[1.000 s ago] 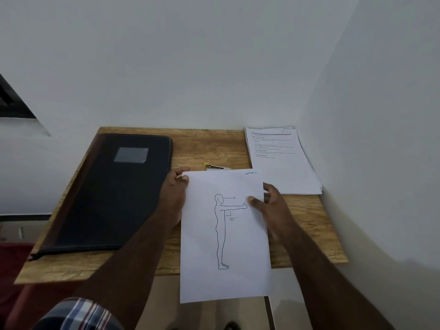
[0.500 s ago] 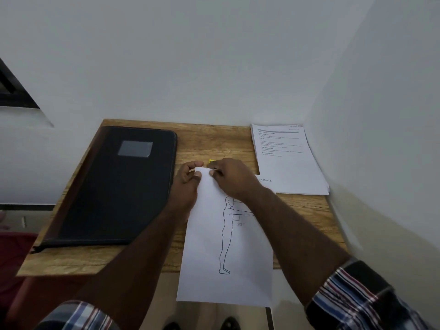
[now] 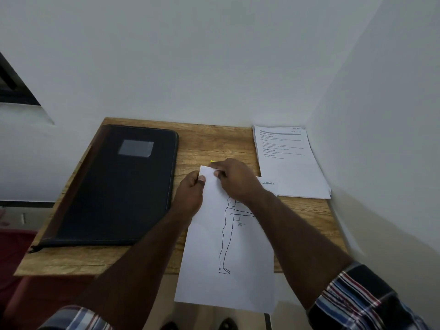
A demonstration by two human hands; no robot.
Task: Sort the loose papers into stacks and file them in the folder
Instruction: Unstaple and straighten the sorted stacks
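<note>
Both hands pinch the top left corner of the drawing sheet (image 3: pixel 228 256): left hand (image 3: pixel 190 196), right hand (image 3: pixel 235 179). The sheet overhangs the table (image 3: pixel 214 144) edge; the folder (image 3: pixel 119 186) lies closed. A careless tug could crease or tear that corner.

On the bench (image 3: pixel 214 144) the folder (image 3: pixel 114 186) lies at the left and a stack of papers (image 3: pixel 292 167) at the far right corner by the wall. Between them a sheet (image 3: pixel 228 258) lies with its near end hanging over the front edge. Both hands meet at its far left corner, the left hand (image 3: pixel 190 194) beside the right hand (image 3: pixel 235 179).
</note>
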